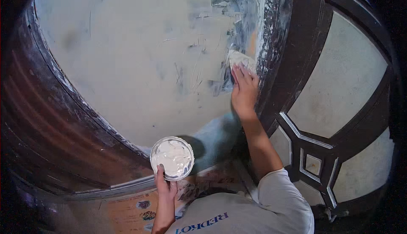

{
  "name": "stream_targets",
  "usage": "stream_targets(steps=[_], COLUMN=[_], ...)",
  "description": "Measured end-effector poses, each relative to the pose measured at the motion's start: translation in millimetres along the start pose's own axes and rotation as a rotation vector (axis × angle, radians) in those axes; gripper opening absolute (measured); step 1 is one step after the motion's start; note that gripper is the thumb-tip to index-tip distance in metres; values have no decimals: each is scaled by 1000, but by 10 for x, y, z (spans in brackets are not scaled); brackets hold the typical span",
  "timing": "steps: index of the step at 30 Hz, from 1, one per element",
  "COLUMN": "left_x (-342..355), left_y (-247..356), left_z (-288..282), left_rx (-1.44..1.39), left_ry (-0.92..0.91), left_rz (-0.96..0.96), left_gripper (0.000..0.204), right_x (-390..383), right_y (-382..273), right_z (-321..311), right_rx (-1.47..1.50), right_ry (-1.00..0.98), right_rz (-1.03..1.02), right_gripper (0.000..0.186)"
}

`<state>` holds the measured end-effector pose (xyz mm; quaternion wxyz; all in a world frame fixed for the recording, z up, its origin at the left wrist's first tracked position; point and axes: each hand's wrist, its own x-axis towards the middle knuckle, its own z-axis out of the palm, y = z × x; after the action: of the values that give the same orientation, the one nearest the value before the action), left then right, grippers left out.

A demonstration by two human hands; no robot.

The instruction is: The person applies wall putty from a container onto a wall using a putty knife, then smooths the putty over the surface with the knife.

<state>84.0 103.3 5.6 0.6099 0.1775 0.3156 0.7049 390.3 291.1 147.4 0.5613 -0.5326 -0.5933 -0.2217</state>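
My left hand [165,185] grips a round tub [191,148] from below, with the thumb over its rim. White paste [171,157], like wall putty, lies smeared inside it. Farther up, my right hand [245,90] presses a flat spreader [241,59] to the wall [127,64], fingers stretched along its face. White paste coats the spreader. Its handle, if it has one, is hidden by my hand. Around the blade the wall is patchy, with blue-grey areas and scratches beside a broad off-white coat.
Right of the wall stands a dark panelled door [305,94] with pale inset panels; its frame edge is spattered white. A brown wooden surface [63,128] curves along the left. Below lies a printed sheet [127,210] on the floor, beside the left forearm.
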Motion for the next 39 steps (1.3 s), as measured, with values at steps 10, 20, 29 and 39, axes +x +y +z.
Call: stream_targets(steps=[10,20,29,39], left_x=[22,-2,6,25], left_y=[-90,-142,-94,-108], left_z=[0,219,121,135], left_rx=[-18,-27,25,3], left_ry=[117,43,78,28], left_rz=[21,65,27,-7], left_gripper=[50,51,52,50], right_x=[-465,-298,-159,-1057], right_y=[252,-2,138,350], right_z=[-154,33,-139,428], right_rx=[198,-115,112,-159], right_ry=[-2,-94,-43,-124], right_rz=[-88,-116,-107,-140], right_gripper=[31,42,45,38])
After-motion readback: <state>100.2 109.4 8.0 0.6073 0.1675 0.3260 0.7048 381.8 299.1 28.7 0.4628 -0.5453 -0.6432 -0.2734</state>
